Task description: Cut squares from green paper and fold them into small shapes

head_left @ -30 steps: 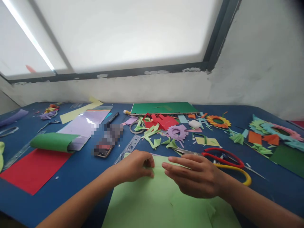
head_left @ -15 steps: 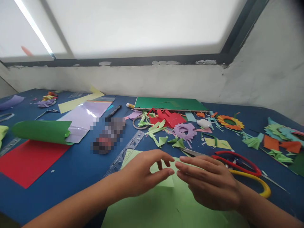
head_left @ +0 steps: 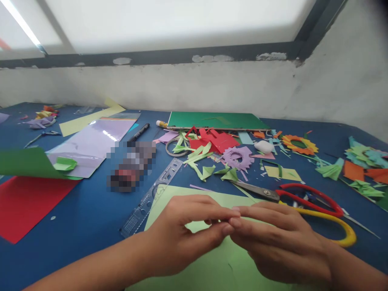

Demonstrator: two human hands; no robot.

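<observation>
The blue tabletop spans the frame. At lower centre lies the pale green sheet, beneath both hands. The right hand stretches its fingers leftward; its thumb is hidden, so its grip's state cannot be told. The left hand curves thumb and forefinger to the right fingertips; whether its grip holds anything cannot be told. Scissors lie right of centre, the clear ruler left of centre, the lilac ring above the sheet.
</observation>
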